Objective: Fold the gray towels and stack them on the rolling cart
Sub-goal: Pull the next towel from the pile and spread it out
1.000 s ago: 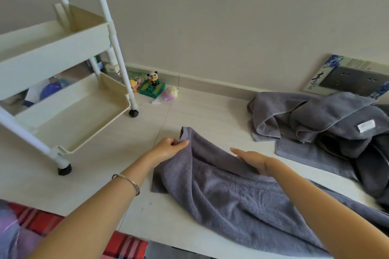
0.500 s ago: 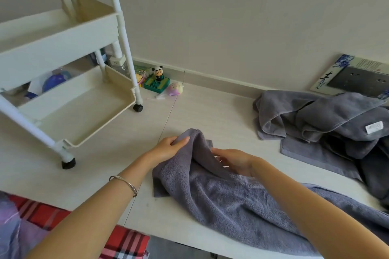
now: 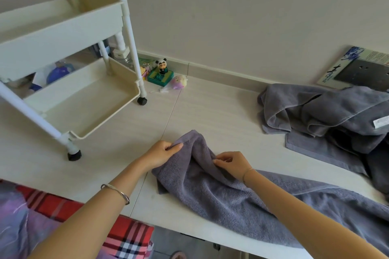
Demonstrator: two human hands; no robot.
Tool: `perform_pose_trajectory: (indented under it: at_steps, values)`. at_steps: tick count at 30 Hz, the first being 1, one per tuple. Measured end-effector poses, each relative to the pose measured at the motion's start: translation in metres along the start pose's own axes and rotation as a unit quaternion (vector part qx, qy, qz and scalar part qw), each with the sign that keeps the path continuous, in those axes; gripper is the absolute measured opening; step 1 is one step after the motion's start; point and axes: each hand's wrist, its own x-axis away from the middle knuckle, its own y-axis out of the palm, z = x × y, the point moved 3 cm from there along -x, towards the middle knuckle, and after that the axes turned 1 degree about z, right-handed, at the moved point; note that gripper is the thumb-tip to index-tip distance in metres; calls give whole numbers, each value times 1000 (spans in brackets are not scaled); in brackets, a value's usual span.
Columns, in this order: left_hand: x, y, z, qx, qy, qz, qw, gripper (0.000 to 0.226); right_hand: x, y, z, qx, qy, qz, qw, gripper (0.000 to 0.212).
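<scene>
early stage: left hand [image 3: 162,152] and right hand [image 3: 232,164] pinching first gray towel [image 3: 210,191], unfolded; pile [image 3: 326,115] untouched, cart [image 3: 84,101] without towels.

Pale floor [image 3: 221,115]: gray towel [image 3: 231,202], towel heap [image 3: 326,111], cart [image 3: 63,42], toys [image 3: 161,71].

Both hands at frame centre, each gripping cloth.
The left arm [image 3: 84,223] enters from the lower left with a metal bangle [image 3: 115,193] on the wrist. The left hand [image 3: 162,153] pinches a fold of the towel [image 3: 210,195] between thumb and curled fingers. The right arm [image 3: 305,223] enters from the lower right with a thin bracelet [image 3: 248,172] at the wrist. The right hand [image 3: 231,164] pinches the towel with curled fingers, near the left hand and not touching it.
</scene>
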Motion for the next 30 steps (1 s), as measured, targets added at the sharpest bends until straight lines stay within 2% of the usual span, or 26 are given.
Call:
perform_pose_trajectory:
  at_steps: [2, 5, 9, 12, 14, 17, 20, 23, 25, 27, 28, 30]
  values:
    - [4, -6, 2, 34, 10, 19, 999, 46, 3, -9, -10, -7, -41, 14, 999, 7]
    - [14, -21, 19, 100, 19, 39, 994, 43, -4, -35, -42, -39, -83, 97, 991, 7]
    - [25, -46, 37, 177, 35, 35, 983, 35, -34, -83, -130, -88, -176, 197, 960, 4]
    - [29, -69, 38, 252, 35, 71, 964, 34, -69, -101, -215, -89, -257, 217, 938, 10]
    - [28, -87, 27, 278, 28, 101, 955, 41, -96, -95, -254, -67, -277, 211, 935, 15]
    - [20, -108, -5, 207, -6, 150, 967, 47, -137, -60, -260, 36, -251, 191, 948, 16]
    - [8, -117, -38, 56, -56, 222, 972, 45, -157, -17, -219, 163, -180, 168, 955, 25]
    - [4, -115, -47, -44, -7, 302, 952, 12, -148, 24, -175, 218, -170, 134, 952, 40]
    - [5, -107, -40, -127, 53, 326, 935, 30, -132, 49, -151, 228, -212, 104, 945, 42]
    - [4, -97, -31, -280, 131, 350, 884, 47, -117, 67, -131, 265, -247, 66, 930, 46]
    - [3, -95, -26, -335, 143, 352, 862, 52, -113, 74, -126, 267, -259, 44, 927, 50]
    - [-3, -101, -25, -390, 108, 350, 845, 61, -108, 82, -132, 190, -278, 13, 941, 58]
